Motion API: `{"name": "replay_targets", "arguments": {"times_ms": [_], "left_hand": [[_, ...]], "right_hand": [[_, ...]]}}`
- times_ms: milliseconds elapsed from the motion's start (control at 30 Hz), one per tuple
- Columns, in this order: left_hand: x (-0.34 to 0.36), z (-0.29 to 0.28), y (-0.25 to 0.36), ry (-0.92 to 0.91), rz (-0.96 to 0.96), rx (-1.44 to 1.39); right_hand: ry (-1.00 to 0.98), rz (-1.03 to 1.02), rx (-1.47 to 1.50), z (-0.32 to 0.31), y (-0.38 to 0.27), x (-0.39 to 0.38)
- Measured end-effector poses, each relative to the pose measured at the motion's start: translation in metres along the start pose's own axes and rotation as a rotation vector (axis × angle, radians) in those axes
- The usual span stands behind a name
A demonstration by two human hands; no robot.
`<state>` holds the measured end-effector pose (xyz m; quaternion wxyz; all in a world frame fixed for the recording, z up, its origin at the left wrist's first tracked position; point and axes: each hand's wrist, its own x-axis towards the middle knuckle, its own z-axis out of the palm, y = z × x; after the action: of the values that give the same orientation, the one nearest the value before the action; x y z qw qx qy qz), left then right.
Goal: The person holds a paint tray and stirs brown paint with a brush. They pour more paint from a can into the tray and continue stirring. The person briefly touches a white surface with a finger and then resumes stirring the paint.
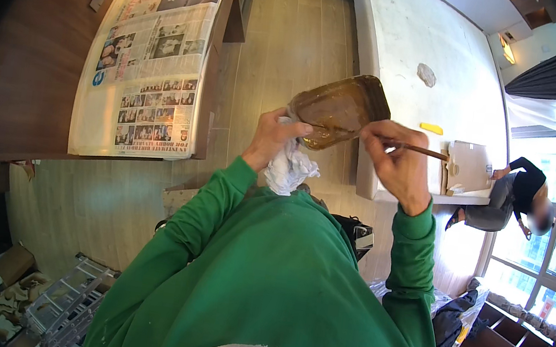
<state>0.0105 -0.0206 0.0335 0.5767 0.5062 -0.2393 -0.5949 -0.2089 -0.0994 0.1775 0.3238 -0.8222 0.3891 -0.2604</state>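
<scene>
My left hand (274,135) grips the near left rim of a rectangular amber-brown plastic tub (338,105), thumb over the edge. A glossy brown liquid shows inside the tilted tub. Bunched white cloth (289,168) hangs just below that hand; whether the fingers hold it too, I cannot tell. At the tub's right side, my right hand (398,157) is closed round a slim brown wooden handle (423,150) that points out to the right. The other end of this tool is hidden by my fingers, at the tub's rim.
Newspaper (160,55) covers a bench on the left. A white-topped platform (428,25) on the right bears a crumpled clear lump (426,74), a yellow piece (431,128) and cardboard (469,168). Another person (515,195) sits beside it. A folded ladder (71,301) lies lower left.
</scene>
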Motion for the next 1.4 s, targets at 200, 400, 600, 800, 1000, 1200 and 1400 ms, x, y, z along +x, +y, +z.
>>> {"name": "replay_targets", "arguments": {"times_ms": [200, 400, 600, 800, 1000, 1200, 1400], "left_hand": [[0.002, -0.001, 0.004, 0.002, 0.029, 0.01], [0.007, -0.001, 0.009, 0.013, 0.062, 0.02], [0.006, 0.002, 0.013, -0.01, 0.045, 0.007], [0.007, 0.006, 0.015, -0.003, 0.065, 0.011], [0.01, 0.009, 0.017, -0.026, 0.038, 0.018], [0.007, 0.009, 0.017, -0.016, 0.051, 0.016], [0.011, 0.007, 0.015, -0.007, 0.039, 0.011]], "right_hand": [[0.238, -0.113, -0.048, 0.013, 0.008, 0.001], [0.131, -0.026, -0.043, 0.016, 0.017, -0.003], [0.301, 0.037, 0.037, 0.019, 0.019, -0.001], [0.282, 0.161, 0.022, 0.018, 0.017, 0.001], [0.229, 0.076, -0.003, 0.024, 0.007, 0.007], [0.466, 0.124, 0.039, 0.025, 0.006, 0.006], [0.195, -0.177, -0.073, 0.03, 0.011, 0.005]]}}
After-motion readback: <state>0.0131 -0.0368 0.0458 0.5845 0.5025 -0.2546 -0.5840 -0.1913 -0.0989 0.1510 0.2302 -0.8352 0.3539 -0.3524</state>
